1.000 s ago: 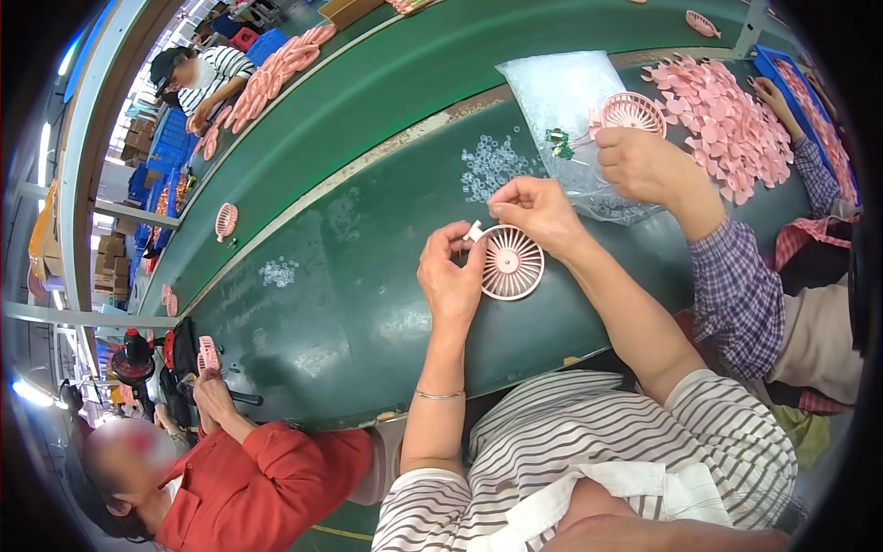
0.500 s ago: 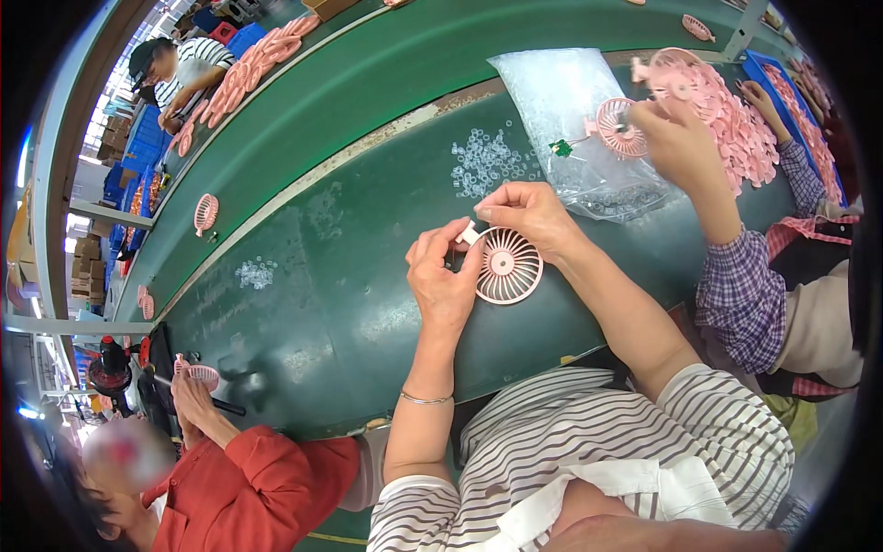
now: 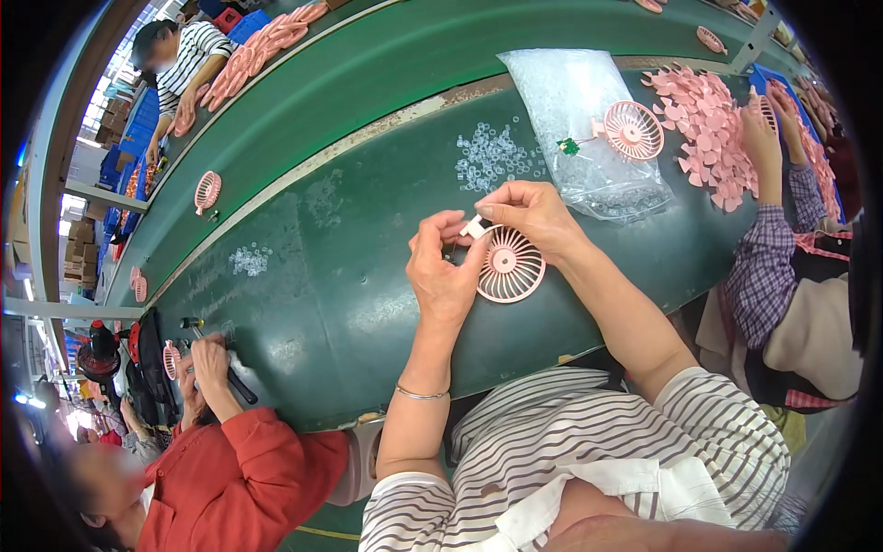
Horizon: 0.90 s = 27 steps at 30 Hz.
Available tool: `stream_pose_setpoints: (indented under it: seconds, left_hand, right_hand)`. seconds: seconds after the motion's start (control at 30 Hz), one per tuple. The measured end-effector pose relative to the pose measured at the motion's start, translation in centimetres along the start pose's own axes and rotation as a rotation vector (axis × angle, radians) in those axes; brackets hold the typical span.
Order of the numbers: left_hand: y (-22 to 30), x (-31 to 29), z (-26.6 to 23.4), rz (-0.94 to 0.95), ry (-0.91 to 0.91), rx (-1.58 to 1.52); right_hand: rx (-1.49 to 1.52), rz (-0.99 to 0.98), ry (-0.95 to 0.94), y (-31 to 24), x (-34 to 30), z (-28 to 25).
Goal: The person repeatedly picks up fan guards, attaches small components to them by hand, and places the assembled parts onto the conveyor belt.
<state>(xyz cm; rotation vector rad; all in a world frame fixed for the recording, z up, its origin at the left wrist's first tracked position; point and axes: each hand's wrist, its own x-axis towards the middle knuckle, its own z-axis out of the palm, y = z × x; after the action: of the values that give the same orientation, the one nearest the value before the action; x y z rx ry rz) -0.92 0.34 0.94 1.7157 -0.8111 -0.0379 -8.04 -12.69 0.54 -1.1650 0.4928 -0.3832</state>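
In front of me, a round pink fan grille (image 3: pixel 511 267) with slanted ribs and a short pale neck (image 3: pixel 474 228) is held just over the green bench. My left hand (image 3: pixel 441 267) is closed around the neck side, thumb and fingers pinching it. The thumb and forefinger of my right hand (image 3: pixel 538 221) are pressed together at the neck's end; whatever tiny piece they hold is hidden. A thin dark wire shows by my left fingers. Beyond my hands lies a loose spread of small clear rings (image 3: pixel 492 156).
A clear bag of rings (image 3: pixel 575 110) bears another grille (image 3: pixel 635 131) with a green circuit board (image 3: pixel 568 146). Pink fan blades (image 3: pixel 704 129) are heaped at the right, beside a co-worker's hands. A smaller ring pile (image 3: pixel 250 260) lies left, toward a red-sleeved co-worker. A green conveyor (image 3: pixel 368 78) runs behind.
My hands stay nearly in place on the grille, its neck tilted slightly. The right co-worker's hand has moved from the bag to the far right; a grille now rests on the bag. The left co-worker's hands shifted.
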Motion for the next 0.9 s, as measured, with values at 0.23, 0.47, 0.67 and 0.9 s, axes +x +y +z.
stream_pose_setpoints:
  seconds: [0.23,0.47,0.67,0.9]
  left_hand:
    - [-0.7,-0.3,-0.4,0.145,-0.027,0.103]
    - [0.0,-0.5,-0.4,0.307,0.094,-0.008]
    - [0.4,-0.4,-0.6,0.625,0.158,0.097]
    - [0.4,-0.6,-0.7,0.561,0.141,0.094]
  right_hand:
    - [-0.003,-0.057,-0.015,-0.2,-0.5,0.4]
    - [0.065,-0.398,-0.121,0.0,-0.7,0.5]
    - [0.1,-0.506,-0.189,0.1,-0.8,0.3]
    - [0.071,-0.556,-0.194,0.3,-1.0,0.6]
